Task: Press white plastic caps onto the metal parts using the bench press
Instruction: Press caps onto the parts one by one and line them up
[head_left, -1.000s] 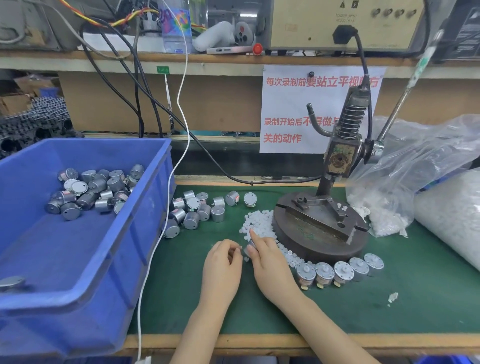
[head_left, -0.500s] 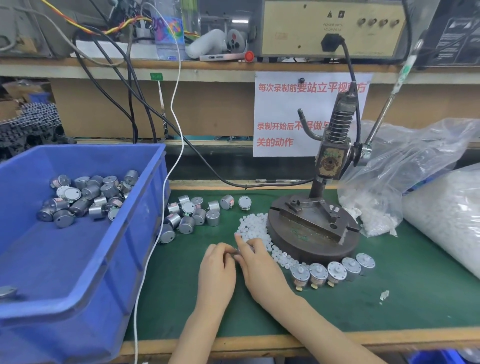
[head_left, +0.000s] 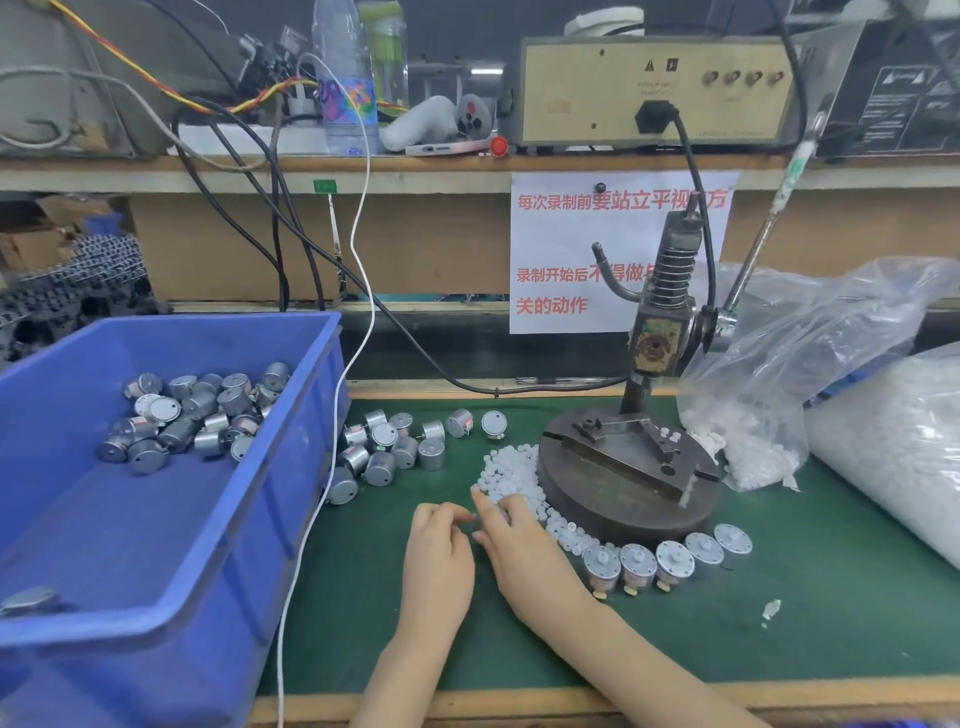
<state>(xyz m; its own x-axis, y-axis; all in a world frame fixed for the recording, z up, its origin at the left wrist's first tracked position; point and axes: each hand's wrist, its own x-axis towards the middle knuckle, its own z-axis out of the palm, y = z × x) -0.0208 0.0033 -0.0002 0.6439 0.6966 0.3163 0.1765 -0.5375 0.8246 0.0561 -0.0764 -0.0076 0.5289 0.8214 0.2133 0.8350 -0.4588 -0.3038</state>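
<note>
A pile of small white plastic caps (head_left: 506, 467) lies on the green mat against the round base of the bench press (head_left: 623, 499). My right hand (head_left: 524, 545) rests at the pile's near edge and pinches a white cap between thumb and fingers. Touching it on the left, my left hand (head_left: 439, 556) has its fingers curled down; what is under them is hidden. Several metal parts (head_left: 670, 561) stand in a row in front of the press base, shafts up. More loose metal parts (head_left: 395, 452) lie left of the pile.
A blue bin (head_left: 291, 499) with several metal parts (head_left: 192, 415) fills the left. The press lever (head_left: 769, 223) rises at the right. Two plastic bags of white caps (head_left: 769, 395) (head_left: 904, 441) crowd the right side. A white cable (head_left: 322, 493) hangs beside the bin.
Both hands stay together at the near edge of the cap pile, with small finger movements. The view has tilted a little.
</note>
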